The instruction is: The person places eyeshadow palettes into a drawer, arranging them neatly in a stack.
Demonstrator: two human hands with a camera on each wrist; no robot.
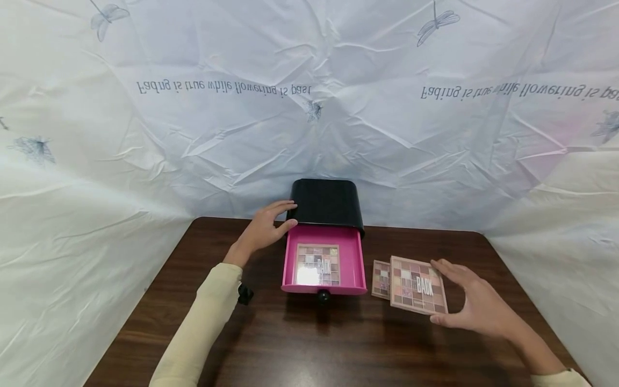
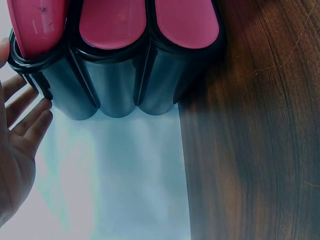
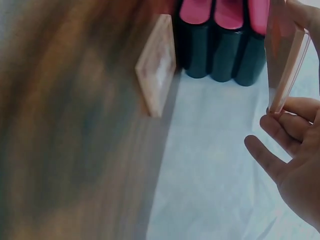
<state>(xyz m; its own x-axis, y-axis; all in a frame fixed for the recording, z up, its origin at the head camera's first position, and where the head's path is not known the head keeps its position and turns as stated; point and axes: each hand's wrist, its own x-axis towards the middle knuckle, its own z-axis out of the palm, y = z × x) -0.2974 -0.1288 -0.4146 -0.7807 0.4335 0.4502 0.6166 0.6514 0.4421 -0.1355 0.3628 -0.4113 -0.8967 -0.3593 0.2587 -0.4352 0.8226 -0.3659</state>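
Drawer, head view: pink drawer (image 1: 351, 258) stuck out of the black box (image 1: 326, 203), inner palette (image 1: 317, 264) lying in it; held palette (image 1: 417, 286) kinda blocked the tabletop palette (image 1: 380, 279).
Left wrist view: left hand (image 1: 263, 230) leaned on the box, fingers apart.
Right wrist view: right hand's (image 1: 476, 305) fingers clamped the held palette by its edges.

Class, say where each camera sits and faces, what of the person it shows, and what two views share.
Head: worn there, facing forward and down at a glossy black drawer unit; left hand, right hand, cream sleeves show.
Left wrist: worn there, facing rounded pink drawer fronts; left hand shows.
Right wrist: worn there, facing the unit past a flat square pale-pink palette; right hand shows.
Head and right wrist share the held palette.
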